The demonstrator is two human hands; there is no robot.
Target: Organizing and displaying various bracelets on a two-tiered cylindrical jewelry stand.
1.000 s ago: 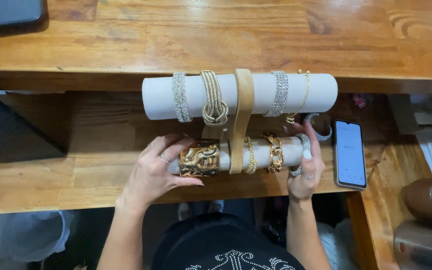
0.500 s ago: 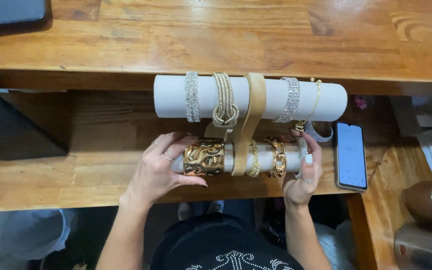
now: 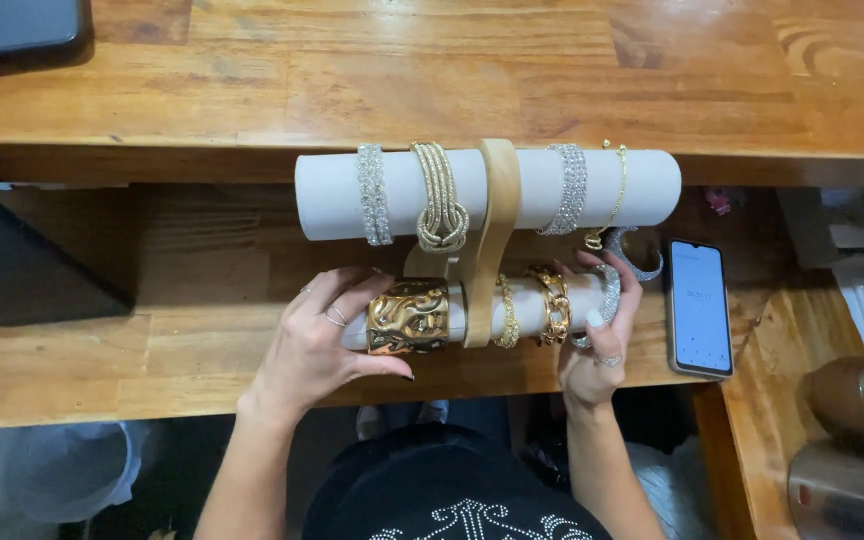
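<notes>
A two-tier bracelet stand [image 3: 497,225] with a tan wooden upright stands on a wooden table. Its upper white roll [image 3: 522,185] carries silver and gold bracelets. The lower white roll [image 3: 527,300] holds a wide gold cuff [image 3: 409,316] and two gold chain bracelets. My left hand [image 3: 317,345] grips the lower roll's left end, thumb under the cuff. My right hand [image 3: 597,330] is at the roll's right end, fingers closed on a sparkling silver bracelet [image 3: 607,290] there.
A smartphone [image 3: 699,306] with a lit screen lies right of the stand. A dark flat object [image 3: 22,265] sits at the left, another dark device [image 3: 12,25] at the top left. Metallic objects [image 3: 857,440] and papers crowd the right edge.
The view has shifted a little; the stand now sits slightly further right in the picture. Both hands stay at the ends of the lower roll.
</notes>
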